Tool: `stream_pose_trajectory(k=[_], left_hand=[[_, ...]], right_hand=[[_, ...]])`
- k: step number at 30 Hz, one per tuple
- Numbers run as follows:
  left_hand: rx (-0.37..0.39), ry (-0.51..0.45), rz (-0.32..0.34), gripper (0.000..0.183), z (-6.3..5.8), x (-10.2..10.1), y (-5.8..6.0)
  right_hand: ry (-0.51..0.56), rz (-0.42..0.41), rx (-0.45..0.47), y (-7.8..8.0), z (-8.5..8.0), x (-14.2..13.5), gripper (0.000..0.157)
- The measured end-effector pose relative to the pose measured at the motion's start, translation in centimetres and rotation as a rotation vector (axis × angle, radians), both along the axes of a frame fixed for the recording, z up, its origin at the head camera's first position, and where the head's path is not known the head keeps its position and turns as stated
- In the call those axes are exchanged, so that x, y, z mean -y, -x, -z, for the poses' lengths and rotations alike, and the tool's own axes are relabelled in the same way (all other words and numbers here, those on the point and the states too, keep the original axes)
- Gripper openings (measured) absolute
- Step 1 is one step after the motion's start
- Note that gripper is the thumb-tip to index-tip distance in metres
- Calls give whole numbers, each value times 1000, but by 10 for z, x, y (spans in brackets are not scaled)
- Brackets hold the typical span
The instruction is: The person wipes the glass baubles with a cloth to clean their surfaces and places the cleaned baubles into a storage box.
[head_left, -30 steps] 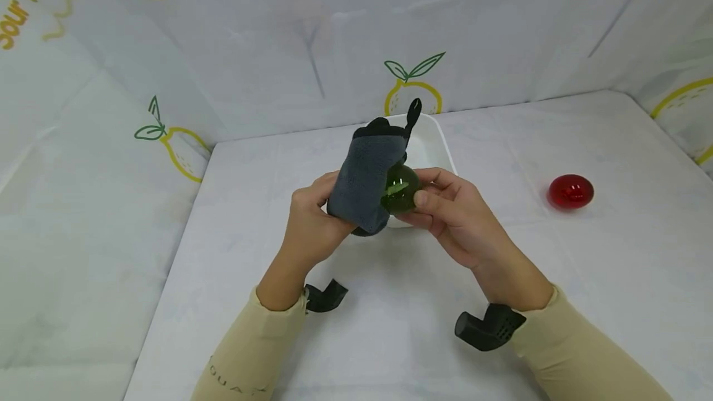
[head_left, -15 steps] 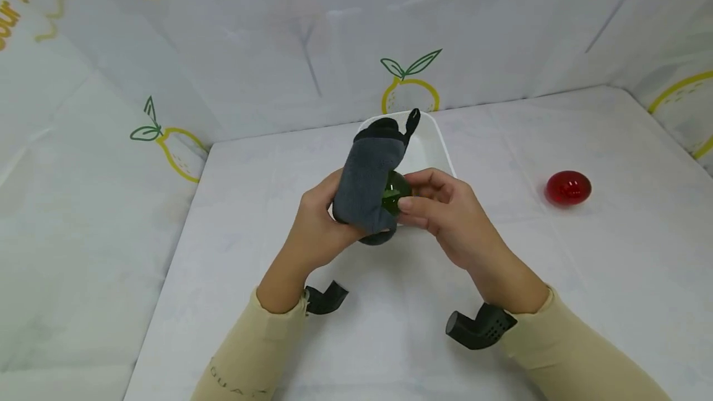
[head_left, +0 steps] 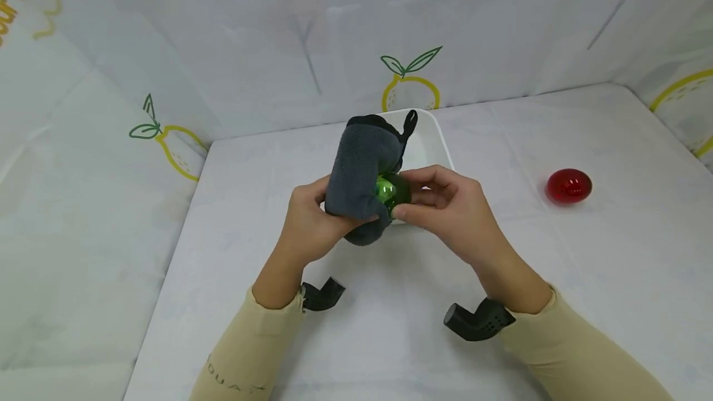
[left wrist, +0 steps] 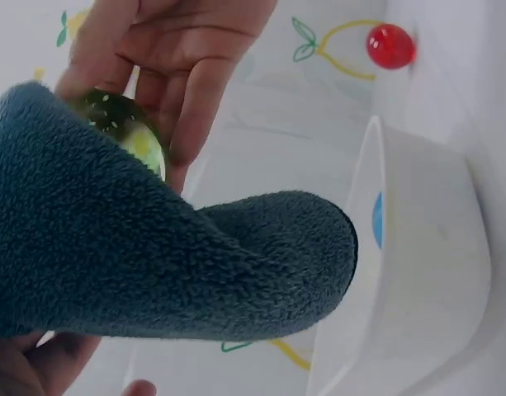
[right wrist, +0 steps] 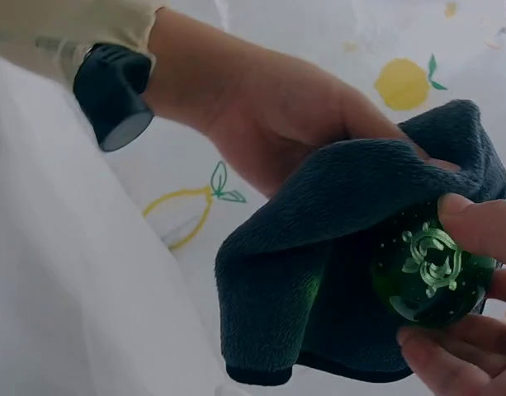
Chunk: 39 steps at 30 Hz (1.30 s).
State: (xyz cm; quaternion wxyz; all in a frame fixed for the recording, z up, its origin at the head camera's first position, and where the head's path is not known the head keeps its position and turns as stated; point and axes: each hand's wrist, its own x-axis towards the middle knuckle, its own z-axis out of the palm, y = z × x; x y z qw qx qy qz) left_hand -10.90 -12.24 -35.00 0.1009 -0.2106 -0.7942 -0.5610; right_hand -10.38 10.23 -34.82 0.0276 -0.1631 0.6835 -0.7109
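Observation:
My left hand (head_left: 312,221) grips a dark grey-blue plush cloth (head_left: 356,169) with black edging and a hanging loop. The cloth is draped against the left side of a shiny green glass-like ball (head_left: 395,190). Thumb and fingers of my right hand (head_left: 453,212) pinch that ball from its right side. Close up in the right wrist view, the green ball (right wrist: 434,272) carries a pale scroll ornament and small light dots, and it sits in the cloth's fold. In the left wrist view the cloth (left wrist: 153,247) hides most of my left hand and part of the ball.
Behind the hands stands a white plastic tub (head_left: 426,141); a blue object (left wrist: 378,219) shows inside it in the left wrist view. A red egg-shaped piece (head_left: 569,186) lies on the white-covered table (head_left: 613,277) at right. A lemon-print sheet (head_left: 250,48) hangs behind.
The right hand has shifted slightly left with the green ball, bringing it closer into the cloth. The cloth has been tilted and folded differently around the ball. The red piece stays put.

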Motion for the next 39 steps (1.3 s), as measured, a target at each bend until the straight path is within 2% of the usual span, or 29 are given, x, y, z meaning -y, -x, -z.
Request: stream_pose_trajectory(k=[2, 4, 7, 9, 10, 11, 13, 14, 17, 19, 21, 23, 25, 28, 32, 35, 37, 39], left_hand=[[29, -5, -57, 36, -1, -1, 0], [73, -31, -97, 33, -2, -2, 0], [122, -77, -119, 31, -3, -3, 2], [146, -113, -117, 30, -4, -4, 3], [151, -128, -108, 30, -5, -4, 3], [155, -137, -99, 30, -5, -3, 3], [176, -136, -60, 33, -5, -3, 3], [189, -129, -32, 36, -5, -3, 3], [221, -82, 49, 46, -3, -5, 2], [225, -35, 84, 52, -2, -6, 1], [208, -4, 96, 55, -2, -7, 1], [175, 12, 84, 56, -2, -7, 1], [146, 1, 61, 53, -3, -6, 1], [118, -29, 6, 45, -3, -6, 1], [138, -75, -33, 37, -3, -5, 0], [163, -111, -27, 34, -3, -4, 0], [179, -129, -21, 33, -3, -2, 0], [194, -143, -10, 32, -4, -1, 0]], right_hand=[[-93, 34, -207, -2, 2, 4, 50], [-218, 85, -468, -3, 5, 8, 54], [-365, 167, -804, -2, 7, 10, 53], [-408, 201, -940, -1, 9, 10, 47], [-389, 202, -956, 0, 10, 10, 45], [-369, 202, -944, 0, 11, 10, 44], [-263, 165, -785, 0, 12, 9, 42], [-202, 158, -664, 0, 13, 8, 41], [27, 140, -214, -1, 13, 7, 43], [176, 116, 46, 0, 12, 6, 34], [277, 70, 216, 2, 11, 5, 21], [340, 18, 292, 3, 12, 4, 17], [356, -11, 293, 4, 12, 4, 18], [332, -7, 195, 3, 13, 3, 24], [321, 18, -3, 0, 10, 3, 43], [303, -2, -169, -1, 8, 2, 54], [217, -14, -311, -1, 6, 3, 53], [73, 19, -482, 0, 5, 3, 49]])
